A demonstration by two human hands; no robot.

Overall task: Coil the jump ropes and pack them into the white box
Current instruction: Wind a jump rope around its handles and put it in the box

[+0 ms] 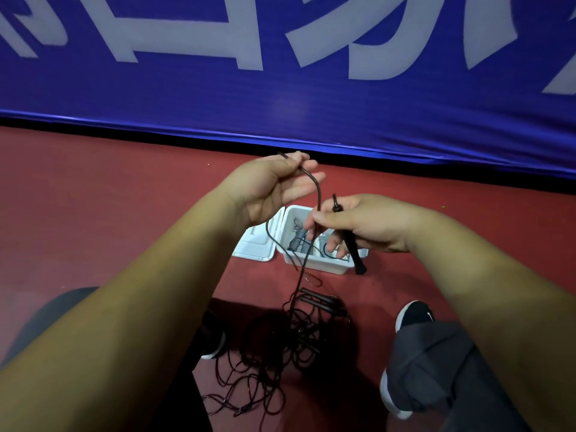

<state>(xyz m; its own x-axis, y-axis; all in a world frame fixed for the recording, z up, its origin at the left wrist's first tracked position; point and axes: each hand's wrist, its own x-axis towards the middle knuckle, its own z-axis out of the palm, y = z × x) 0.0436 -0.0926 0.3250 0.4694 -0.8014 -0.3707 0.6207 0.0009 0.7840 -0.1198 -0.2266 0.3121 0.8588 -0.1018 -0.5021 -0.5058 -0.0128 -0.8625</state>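
My left hand (274, 185) pinches the thin dark cord of a jump rope (316, 194) between thumb and fingers, raised above the floor. My right hand (358, 224) grips the rope's black handle (353, 251), which points down over the white box (311, 265), and also pinches the cord. From my hands the cord hangs down into a tangled pile of dark ropes (280, 353) on the red floor between my feet. Two more black handles (318, 299) lie at the pile's top. The open white box holds coiled rope with grey handles (299, 236).
The box's white lid (254, 247) lies open to its left. A blue banner with white lettering (280, 73) runs along the back of the red floor. My black shoes (414, 314) and grey trouser legs flank the rope pile.
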